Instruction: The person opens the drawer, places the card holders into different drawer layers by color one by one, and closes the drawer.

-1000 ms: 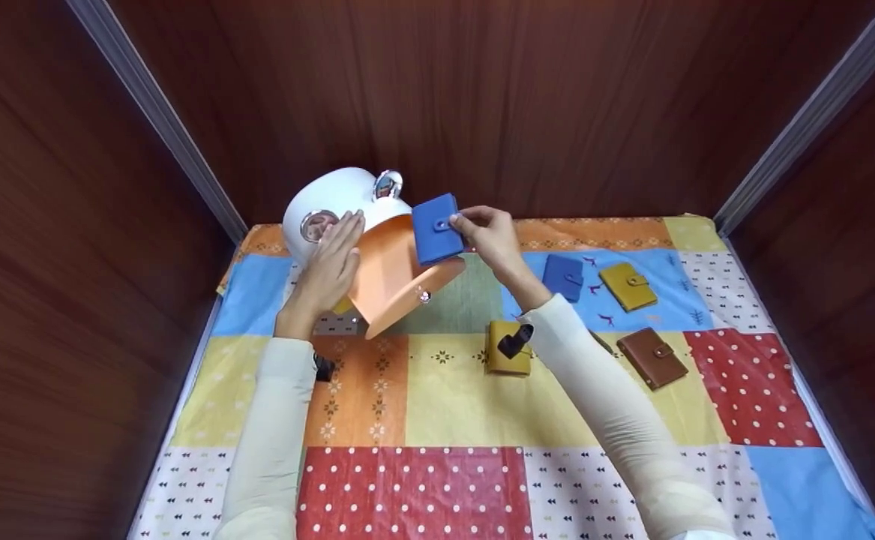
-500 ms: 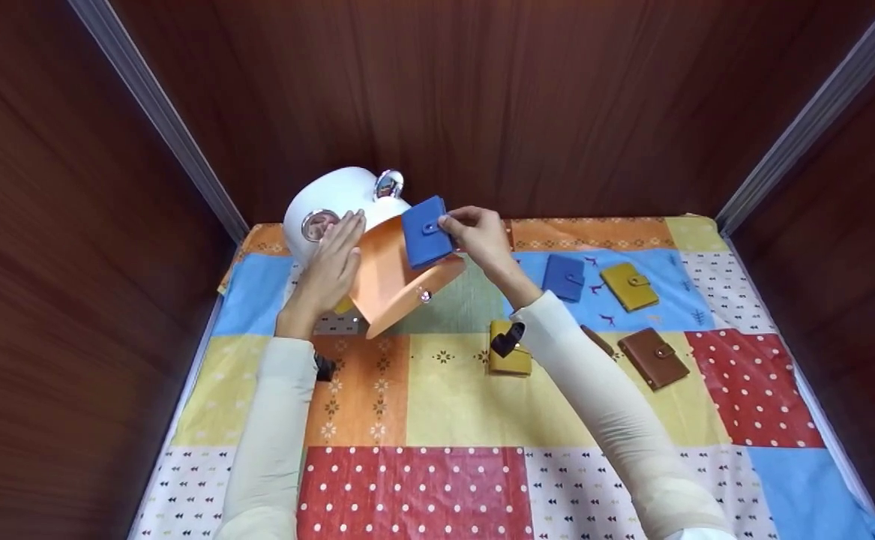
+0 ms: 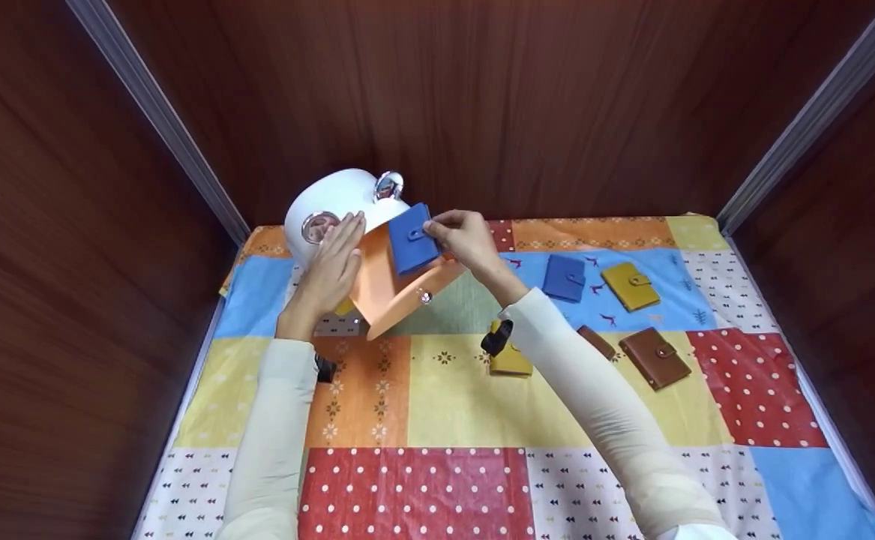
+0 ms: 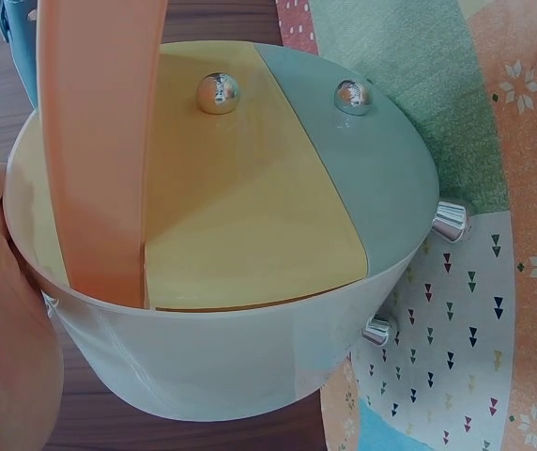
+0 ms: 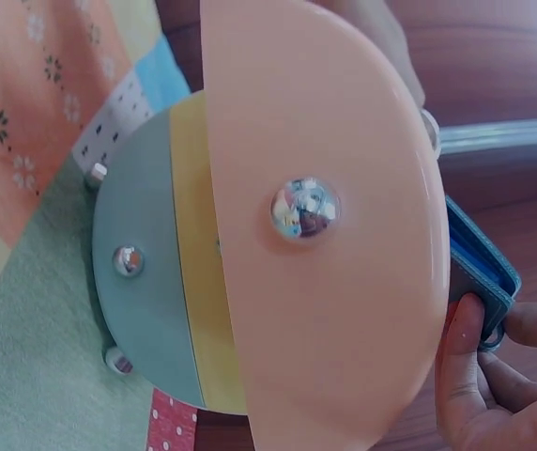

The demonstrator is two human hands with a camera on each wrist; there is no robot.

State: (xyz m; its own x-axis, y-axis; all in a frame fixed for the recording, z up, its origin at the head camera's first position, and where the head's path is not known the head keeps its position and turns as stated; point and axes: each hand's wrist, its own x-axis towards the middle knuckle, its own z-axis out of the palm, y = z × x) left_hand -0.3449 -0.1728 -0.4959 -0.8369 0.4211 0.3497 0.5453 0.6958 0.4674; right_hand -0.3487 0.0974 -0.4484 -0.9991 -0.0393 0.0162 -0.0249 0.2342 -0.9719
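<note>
and here are the hands: the left hand (image 3: 327,271) lies with fingers straight along the rounded, glossy white cabinet (image 3: 336,191), beside one of its shiny chrome rings (image 3: 388,187), while the right hand (image 3: 465,236) has thumb and fingers pinched on the strap side of a blue leather-look snap wallet (image 3: 411,238)! the wallet is up on a tilt, right over the jutting, smooth peach-orange drawer (image 3: 400,302), lower edge behind the drawer's front; whether it touches the drawer floor, cannot tell.

over to the right wrist view, the wallet's edge peeks out past that curved front with its round silver knob (image 5: 304,209). below it sit a pale yellow drawer (image 4: 240,197) and a grey-green drawer (image 4: 381,178), both closed, the cabinet up on short silver legs (image 4: 450,221).

out on the patchwork cloth (image 3: 467,405), well apart from the cabinet, a second blue wallet (image 3: 563,277) lies near a mustard-yellow wallet (image 3: 630,286); nearer the person, a brown wallet (image 3: 654,358), a narrow brown item (image 3: 597,342) just by the cream right sleeve (image 3: 594,397), and another mustard-yellow wallet (image 3: 512,363), partly covered by the black wrist device (image 3: 495,339).
</note>
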